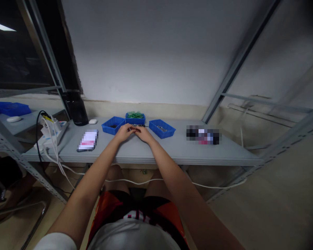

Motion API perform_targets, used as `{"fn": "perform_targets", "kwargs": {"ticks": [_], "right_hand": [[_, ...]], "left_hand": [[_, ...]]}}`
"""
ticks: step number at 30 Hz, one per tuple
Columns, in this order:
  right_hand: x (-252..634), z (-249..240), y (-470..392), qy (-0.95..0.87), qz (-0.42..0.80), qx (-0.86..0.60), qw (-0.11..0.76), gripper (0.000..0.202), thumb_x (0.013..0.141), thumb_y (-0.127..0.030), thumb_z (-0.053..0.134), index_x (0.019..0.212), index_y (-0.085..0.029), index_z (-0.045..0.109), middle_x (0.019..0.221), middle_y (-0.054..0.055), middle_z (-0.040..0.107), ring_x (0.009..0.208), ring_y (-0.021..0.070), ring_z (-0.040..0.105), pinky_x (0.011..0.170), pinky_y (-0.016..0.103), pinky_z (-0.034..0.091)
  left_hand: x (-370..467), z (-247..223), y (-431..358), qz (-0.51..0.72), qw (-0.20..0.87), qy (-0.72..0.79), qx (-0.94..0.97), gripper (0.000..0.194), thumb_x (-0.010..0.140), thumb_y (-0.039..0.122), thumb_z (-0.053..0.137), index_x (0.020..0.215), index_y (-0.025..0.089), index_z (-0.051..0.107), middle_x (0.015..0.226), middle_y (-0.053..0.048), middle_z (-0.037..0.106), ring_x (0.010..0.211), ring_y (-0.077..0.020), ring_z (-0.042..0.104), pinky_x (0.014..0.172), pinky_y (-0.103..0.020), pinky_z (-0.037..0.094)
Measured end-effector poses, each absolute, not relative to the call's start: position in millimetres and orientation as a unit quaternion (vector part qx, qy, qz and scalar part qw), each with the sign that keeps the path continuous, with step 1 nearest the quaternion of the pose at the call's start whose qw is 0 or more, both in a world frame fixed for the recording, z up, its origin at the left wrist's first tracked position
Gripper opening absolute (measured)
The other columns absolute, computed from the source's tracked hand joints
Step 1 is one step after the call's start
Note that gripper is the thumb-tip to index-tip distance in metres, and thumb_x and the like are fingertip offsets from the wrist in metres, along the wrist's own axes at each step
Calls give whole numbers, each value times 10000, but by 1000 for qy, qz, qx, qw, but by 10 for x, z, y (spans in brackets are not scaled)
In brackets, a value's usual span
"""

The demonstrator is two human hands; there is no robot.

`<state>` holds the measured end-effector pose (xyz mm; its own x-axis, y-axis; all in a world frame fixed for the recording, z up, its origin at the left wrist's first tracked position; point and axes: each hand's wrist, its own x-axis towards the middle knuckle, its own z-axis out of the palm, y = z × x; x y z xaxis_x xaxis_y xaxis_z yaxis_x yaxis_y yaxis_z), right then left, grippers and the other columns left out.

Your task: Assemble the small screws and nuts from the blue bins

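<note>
evidently both hands meet low over the grey shelf (177, 147), the left hand (125, 133) and right hand (145, 134) curled inward with fingertips together; whether they pinch anything between them i cannot tell, as the fingers hide it. taking the hands as the dial's centre, a few small dark pieces (141, 125) lie just beyond the fingertips at twelve o'clock, and behind them stands a blue tray (135, 121) of green packets (135, 114). another blue bin (108, 130) sits near at ten, and a third blue box (168, 134), holding shiny bits (161, 128), near at two. farther off, a phone (88, 140) lies at nine and a black bottle (78, 110) stands at ten.
</note>
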<state>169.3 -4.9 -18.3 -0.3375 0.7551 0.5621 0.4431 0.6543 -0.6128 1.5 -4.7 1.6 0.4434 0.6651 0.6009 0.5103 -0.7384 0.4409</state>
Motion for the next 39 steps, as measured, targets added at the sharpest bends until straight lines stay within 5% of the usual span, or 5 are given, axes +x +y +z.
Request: {"fn": "perform_targets", "kwargs": {"ticks": [17, 24, 28, 32, 39], "right_hand": [[1756, -76, -53, -770, 84, -417, 476, 116, 827, -244, 560, 850, -185, 657, 835, 35, 590, 742, 139, 518, 748, 271, 408], [1708, -83, -42, -755, 130, -403, 501, 158, 824, -295, 534, 897, -187, 622, 912, 40, 590, 748, 141, 524, 748, 276, 426], [1831, -122, 21, -681, 84, -489, 539, 202, 839, -239, 467, 969, -170, 604, 950, 76, 602, 809, 177, 541, 812, 311, 427], [1926, -205, 31, -655, 39, -600, 458, 254, 789, -97, 449, 968, -149, 621, 964, 124, 590, 937, 237, 541, 894, 367, 398], [1904, -254, -36, -676, 63, -651, 339, 332, 791, -90, 489, 1090, -141, 624, 1094, 169, 568, 1035, 278, 536, 937, 372, 389]], "left_hand": [[-18, -47, 53, 397, 79, 418, 813, 191, 756, 239, 560, 888, 154, 668, 821, -52, 656, 693, -145, 564, 683, -271, 457], [9, -25, -3, 372, 77, 413, 828, 162, 758, 227, 550, 854, 155, 658, 799, -49, 647, 696, -155, 562, 673, -267, 441], [-19, 84, -84, 429, -9, 464, 775, 180, 806, 249, 511, 915, 174, 633, 875, -73, 637, 779, -184, 566, 721, -290, 429], [-128, 203, -164, 474, -95, 573, 662, 213, 843, 286, 460, 912, 151, 609, 949, -141, 621, 961, -275, 544, 839, -386, 390], [-246, 203, -200, 439, -77, 683, 578, 271, 818, 269, 458, 985, 93, 579, 1051, -223, 590, 1105, -366, 467, 875, -478, 354]]}}
